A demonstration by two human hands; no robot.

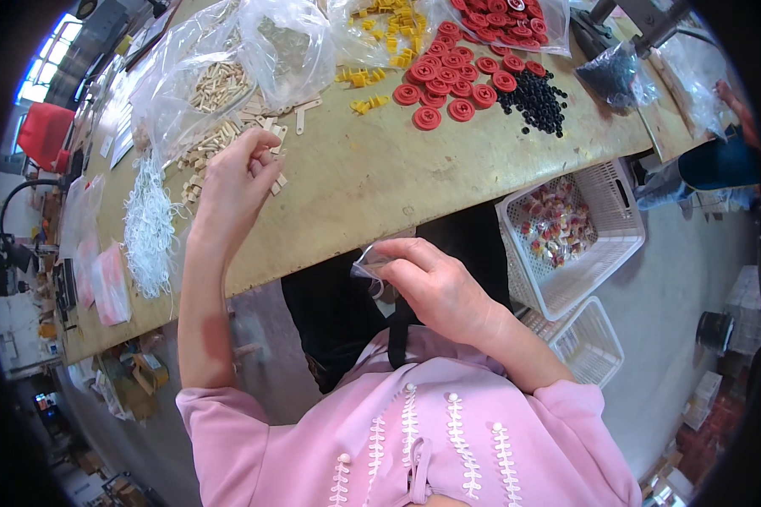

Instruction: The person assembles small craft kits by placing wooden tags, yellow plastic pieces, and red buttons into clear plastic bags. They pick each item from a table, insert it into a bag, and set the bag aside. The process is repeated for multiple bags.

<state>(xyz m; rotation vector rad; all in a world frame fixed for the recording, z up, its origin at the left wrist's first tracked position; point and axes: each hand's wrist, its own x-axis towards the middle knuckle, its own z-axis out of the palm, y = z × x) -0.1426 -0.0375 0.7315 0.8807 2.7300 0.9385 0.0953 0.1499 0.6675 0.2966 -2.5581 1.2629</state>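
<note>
My left hand (pixel 238 182) is over the heap of small pale wooden pieces (pixel 203 156) on the table, its fingers curled in toward the thumb. Whatever lies between those fingertips, if anything, is too small to make out. Lower down, just off the table's near edge, my right hand (pixel 440 287) pinches a small clear plastic bag (pixel 368 264). Something white and thin, like a cord, shows at the bag. Flat wooden strips with holes (pixel 303 117) lie beyond my left fingers. White strings (pixel 150 224) hang in a bundle left of my left forearm.
Red plastic discs (pixel 448 76), small black rings (pixel 534 101) and yellow plastic clips (pixel 368 103) lie along the table (pixel 347 182). Clear bags (pixel 287 51) stand behind. Right of my lap is a white crate (pixel 558 296) with filled packets; another person's arm (pixel 740 114) shows at far right.
</note>
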